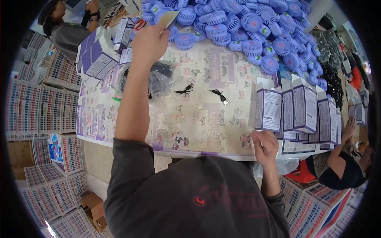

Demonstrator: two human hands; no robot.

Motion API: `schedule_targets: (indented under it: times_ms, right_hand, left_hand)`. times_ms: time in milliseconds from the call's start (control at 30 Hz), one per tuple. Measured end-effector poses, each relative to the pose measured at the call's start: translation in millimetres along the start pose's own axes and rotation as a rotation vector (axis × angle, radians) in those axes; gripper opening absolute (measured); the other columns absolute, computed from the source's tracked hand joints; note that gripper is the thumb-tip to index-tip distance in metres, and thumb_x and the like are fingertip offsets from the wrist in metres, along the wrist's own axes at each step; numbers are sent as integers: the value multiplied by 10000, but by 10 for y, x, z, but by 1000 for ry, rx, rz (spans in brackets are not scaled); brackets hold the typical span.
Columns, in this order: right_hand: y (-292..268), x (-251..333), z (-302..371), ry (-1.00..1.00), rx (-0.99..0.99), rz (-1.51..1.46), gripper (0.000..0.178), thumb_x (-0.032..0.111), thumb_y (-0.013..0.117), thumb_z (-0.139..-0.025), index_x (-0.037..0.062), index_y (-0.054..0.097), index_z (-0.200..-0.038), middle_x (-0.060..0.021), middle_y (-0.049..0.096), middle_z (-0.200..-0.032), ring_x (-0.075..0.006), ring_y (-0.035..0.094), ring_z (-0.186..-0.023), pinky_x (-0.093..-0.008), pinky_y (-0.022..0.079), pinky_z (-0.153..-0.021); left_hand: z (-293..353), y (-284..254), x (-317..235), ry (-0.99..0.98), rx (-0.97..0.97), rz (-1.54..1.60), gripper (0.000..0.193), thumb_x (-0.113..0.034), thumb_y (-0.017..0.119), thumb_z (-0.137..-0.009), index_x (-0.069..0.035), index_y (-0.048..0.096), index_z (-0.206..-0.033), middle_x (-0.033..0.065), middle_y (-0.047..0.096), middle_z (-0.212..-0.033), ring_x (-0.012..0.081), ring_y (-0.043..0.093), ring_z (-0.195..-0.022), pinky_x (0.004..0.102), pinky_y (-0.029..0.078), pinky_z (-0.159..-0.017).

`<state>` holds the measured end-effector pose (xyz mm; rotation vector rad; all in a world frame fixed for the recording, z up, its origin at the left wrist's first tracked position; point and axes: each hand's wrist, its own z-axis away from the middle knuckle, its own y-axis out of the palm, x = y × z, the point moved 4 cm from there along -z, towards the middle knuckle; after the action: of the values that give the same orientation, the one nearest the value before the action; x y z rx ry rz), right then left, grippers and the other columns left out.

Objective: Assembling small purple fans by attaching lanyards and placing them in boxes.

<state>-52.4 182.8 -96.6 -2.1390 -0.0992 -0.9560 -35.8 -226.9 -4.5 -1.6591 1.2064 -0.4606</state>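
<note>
My left hand (pixel 150 43) is stretched across the table to the far side, its fingers closed on a yellowish paper sheet (pixel 170 18). That sheet stands tilted against the heap of lavender handheld fans (pixel 242 23). At the table's front edge on the right, my right hand (pixel 266 146) is curled with thumb and fingers together; what lies between them, if anything, I cannot make out. Just beyond it stand several purple-and-white boxes (pixel 270 105) with raised flaps. Two short black USB cables (pixel 220 96), each bundled, lie apart mid-table.
Left of my arm is a clear plastic bag of black cables (pixel 160 77), with more purple boxes (pixel 101 59) behind it. Printed cartons (pixel 63 107) are stacked at far left. One person (pixel 73 37) is at upper left, another (pixel 337 162) at right.
</note>
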Motion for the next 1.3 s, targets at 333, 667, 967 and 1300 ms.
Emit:
schedule_targets:
  times_ms: [333,667,967,1300]
  right_hand:
    - [-276,210,-288,-282,-254,96,354,255,581,-903,-64,618,-1054,-186,663,-980,-340,586,-909,-391,460,-774]
    - [325,-154,-22,6,157,-297,475,326,630,-861,-14,607,-1192,-144,660,-915,-302,611,-824,-383,435,-782]
    - [381,-222,50,81,153,-309,241,196,699,-813,24,695,-983,-88,652,-732,-273,605,-687,-369,444,-679]
    - [294,-222,14,79,111,-271,228,147,721,-802,6,689,-979,-106,635,-683,-274,599,-654,-371,449,-657]
  left_hand:
    - [1340,37,-1171,211,480,1402,119,-30,618,-857,-14,655,-969,48,680,-858,91,633,-777,235,497,-696]
    - [2334,522,-1549,21,293,1590,743,-548,650,-828,33,461,-1250,131,481,-1200,236,410,-1214,401,313,-1012]
    - [2177,4,-1952,869,819,1441,895,-552,819,-636,-20,546,-1301,187,509,-1317,353,464,-1221,456,318,-1025]
    - [2104,105,-1884,869,672,1361,579,-247,754,-761,-37,564,-1266,159,554,-1274,315,505,-1183,465,370,-990]
